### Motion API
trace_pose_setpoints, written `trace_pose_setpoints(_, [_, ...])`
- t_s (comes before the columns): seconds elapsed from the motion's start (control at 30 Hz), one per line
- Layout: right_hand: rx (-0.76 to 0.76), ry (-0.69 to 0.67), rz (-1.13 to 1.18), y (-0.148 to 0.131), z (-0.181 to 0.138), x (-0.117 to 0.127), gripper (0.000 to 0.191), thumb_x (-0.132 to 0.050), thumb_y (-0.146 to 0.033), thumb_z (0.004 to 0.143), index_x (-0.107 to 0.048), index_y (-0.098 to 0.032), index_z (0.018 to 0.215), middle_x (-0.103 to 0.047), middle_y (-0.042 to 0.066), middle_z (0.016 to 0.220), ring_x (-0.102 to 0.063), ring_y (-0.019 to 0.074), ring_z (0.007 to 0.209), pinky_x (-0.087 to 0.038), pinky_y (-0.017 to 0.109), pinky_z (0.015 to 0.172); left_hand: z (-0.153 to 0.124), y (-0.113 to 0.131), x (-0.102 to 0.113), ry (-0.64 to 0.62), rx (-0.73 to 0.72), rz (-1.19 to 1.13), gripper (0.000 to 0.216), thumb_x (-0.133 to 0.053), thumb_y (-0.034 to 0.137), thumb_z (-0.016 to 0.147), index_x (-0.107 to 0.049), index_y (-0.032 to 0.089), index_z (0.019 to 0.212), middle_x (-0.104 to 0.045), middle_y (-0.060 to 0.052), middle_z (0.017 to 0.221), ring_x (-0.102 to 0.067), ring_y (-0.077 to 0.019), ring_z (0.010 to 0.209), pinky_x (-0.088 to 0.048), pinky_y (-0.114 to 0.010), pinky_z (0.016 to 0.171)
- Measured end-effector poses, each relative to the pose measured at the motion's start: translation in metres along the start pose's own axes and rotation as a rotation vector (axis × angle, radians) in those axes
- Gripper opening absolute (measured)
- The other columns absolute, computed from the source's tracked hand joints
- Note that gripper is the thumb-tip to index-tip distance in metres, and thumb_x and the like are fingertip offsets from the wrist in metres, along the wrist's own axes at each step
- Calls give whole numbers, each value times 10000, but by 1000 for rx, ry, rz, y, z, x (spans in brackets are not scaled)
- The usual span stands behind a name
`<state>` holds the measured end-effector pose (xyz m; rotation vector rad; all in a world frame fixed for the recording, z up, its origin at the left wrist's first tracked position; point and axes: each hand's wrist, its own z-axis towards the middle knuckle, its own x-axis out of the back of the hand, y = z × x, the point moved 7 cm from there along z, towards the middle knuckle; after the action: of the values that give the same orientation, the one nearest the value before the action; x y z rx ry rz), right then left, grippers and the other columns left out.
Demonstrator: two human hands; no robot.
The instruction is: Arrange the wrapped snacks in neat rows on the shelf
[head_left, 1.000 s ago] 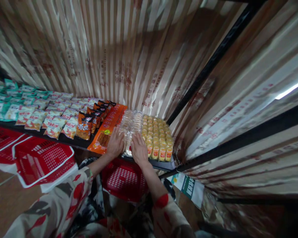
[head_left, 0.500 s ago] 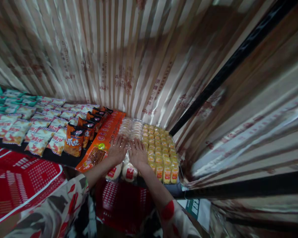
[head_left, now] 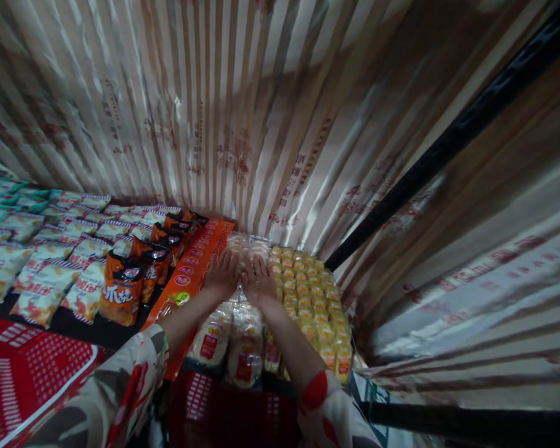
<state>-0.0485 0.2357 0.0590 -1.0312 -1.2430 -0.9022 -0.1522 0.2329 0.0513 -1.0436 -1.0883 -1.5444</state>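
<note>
Two rows of round pale cakes in clear wrappers [head_left: 246, 348] with red labels run back from the shelf's front edge. My left hand [head_left: 221, 277] lies flat on the left row, fingers stretched toward the back. Flat on the right row beside it rests my right hand [head_left: 260, 283], fingers also stretched out. The hands nearly meet at the thumbs, and they hide the middle of both rows. Small yellow packaged cakes [head_left: 308, 292] stand in tight rows just right of my right hand. Left of my left hand lies a large orange snack packet [head_left: 193, 261].
Orange-and-black snack bags [head_left: 122, 289] and several white snack bags [head_left: 46, 289] fill the shelf to the left, with green bags [head_left: 0, 186] beyond. A red basket [head_left: 37, 379] is at lower left. Striped plastic sheeting [head_left: 242, 112] hangs behind; a black pole [head_left: 429, 149] slants at right.
Both hands have slid farther back along the cake rows, uncovering more of the front cakes. The view has shifted closer to the shelf.
</note>
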Motion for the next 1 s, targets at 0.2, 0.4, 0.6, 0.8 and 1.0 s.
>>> trace_pose_setpoints(0.2, [-18,78,-11,3,13,9,520,-235,-365,969,-296,-180,1452,-211,111,1535,-123,246,1432,-121,448,1135,22,9,12,22,-33,2,498,-268,336,951,-387,136,1391,-309,-147,1492,-202,-258,1409,-124,-524,1133])
trace_pose_setpoints(0.4, [-60,60,12,3,25,2,516,-182,-337,978,-260,-177,1462,-214,111,1531,-127,244,1432,-147,463,1130,34,12,-2,-43,-5,-12,505,-222,316,959,-382,125,1398,-349,-132,1474,-201,-283,1405,-133,-563,1118])
trace_pose_setpoints(0.6, [-76,114,27,7,31,3,524,-184,-333,973,-297,-149,1450,-224,130,1528,-124,266,1430,-133,464,1131,40,6,-1,20,11,-29,522,-232,371,961,-385,129,1397,-330,-141,1482,-207,-274,1405,-142,-538,1126])
trace_pose_setpoints(0.8, [-77,129,-6,11,42,1,536,-238,-346,962,-299,-129,1448,-227,151,1525,-150,291,1423,-131,475,1121,50,1,-7,26,-14,-48,495,-254,343,957,-419,128,1371,-373,-159,1455,-231,-283,1397,-157,-571,1108])
trace_pose_setpoints(1.0, [-80,105,-3,11,45,6,518,-227,-332,964,-310,-165,1447,-291,129,1508,-206,267,1411,-128,454,1123,52,1,-9,21,-5,-38,505,-241,356,962,-434,112,1360,-386,-163,1447,-253,-288,1388,-178,-551,1109])
